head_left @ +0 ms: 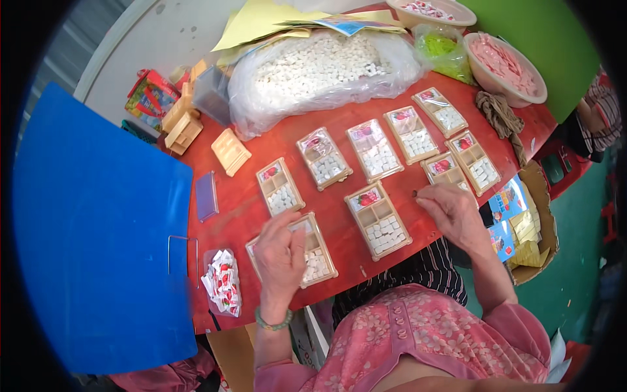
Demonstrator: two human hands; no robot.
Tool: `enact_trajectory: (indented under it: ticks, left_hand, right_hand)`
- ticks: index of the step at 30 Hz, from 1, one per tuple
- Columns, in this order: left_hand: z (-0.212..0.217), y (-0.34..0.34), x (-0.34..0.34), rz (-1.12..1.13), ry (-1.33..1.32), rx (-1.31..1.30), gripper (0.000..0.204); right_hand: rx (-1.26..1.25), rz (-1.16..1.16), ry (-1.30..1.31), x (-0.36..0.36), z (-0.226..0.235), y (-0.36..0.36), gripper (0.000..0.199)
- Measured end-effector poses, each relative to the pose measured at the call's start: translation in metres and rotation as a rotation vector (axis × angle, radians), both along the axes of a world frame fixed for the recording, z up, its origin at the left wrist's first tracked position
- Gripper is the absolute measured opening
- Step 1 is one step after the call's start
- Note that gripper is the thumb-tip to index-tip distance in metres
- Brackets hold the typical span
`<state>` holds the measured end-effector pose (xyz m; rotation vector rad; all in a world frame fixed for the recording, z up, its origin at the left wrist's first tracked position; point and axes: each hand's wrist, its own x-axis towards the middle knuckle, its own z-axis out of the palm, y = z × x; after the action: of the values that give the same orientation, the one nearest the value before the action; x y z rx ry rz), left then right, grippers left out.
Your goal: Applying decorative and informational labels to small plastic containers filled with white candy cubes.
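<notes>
My left hand [279, 260] hovers over a compartment tray [317, 264] at the near left, hiding part of it. Its fingers are loosely bent, with the thumb apart from them. Curled over the right side of the table, my right hand [452, 214] has its thumb and fingertips together. Whatever they hold, if anything, is too small to make out. Beside this hand lies a partly covered tray [443, 171]. Between my hands, another tray [379, 221] holds white cubes in its large compartment and a strawberry-printed sachet in a small one.
Several similar trays stand across the red table [228, 242]. A clear bag of white cubes [313, 65] fills the back. Wrapped sachets sit in a clear box [222, 282] at left; pink pieces fill a bowl [503, 65] at right. A blue panel [98, 235] borders the left.
</notes>
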<state>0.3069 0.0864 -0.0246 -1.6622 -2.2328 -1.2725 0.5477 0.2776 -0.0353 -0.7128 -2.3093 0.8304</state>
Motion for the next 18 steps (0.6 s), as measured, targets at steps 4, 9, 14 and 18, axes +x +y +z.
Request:
enact_trajectory:
  ticks: [4,9,14,18]
  left_hand:
    - [0.012,0.009,-0.021,-0.049,0.120,0.028,0.012]
    - [0.002,0.016,-0.009,-0.021,-0.088,-0.013,0.007]
    - [-0.012,0.002,-0.002,0.060,-0.186,-0.037,0.005]
    - [-0.013,-0.017,-0.003,0.113,-0.286,-0.100,0.014]
  right_hand:
    - [0.214,-0.038,-0.014,-0.033,0.020,0.063,0.016]
    - [0.468,-0.247,0.154,-0.125,0.024,0.201,0.026]
    - [0.677,-0.301,-0.109,-0.229,0.008,0.283,0.054]
    - [0.937,-0.380,-0.148,-0.279,-0.022,0.330,0.052]
